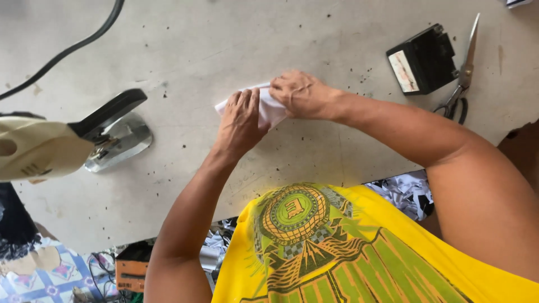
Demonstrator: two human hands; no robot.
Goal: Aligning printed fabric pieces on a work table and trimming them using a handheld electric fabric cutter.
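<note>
Hands meet mid-frame on the counter [185,50]: your left hand [242,115] and right hand [300,92] both press flat, fingers together, on a small white folded cloth [268,109]. Scissors [463,73] and a black box [424,59] lie upper right, a cutting machine [73,140] at left.

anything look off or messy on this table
Mostly wear: the grey table is speckled with dark specks and stains. Paper scraps are heaped below its near edge. Both hands, left and right, press a white folded piece, which looks intact.
</note>
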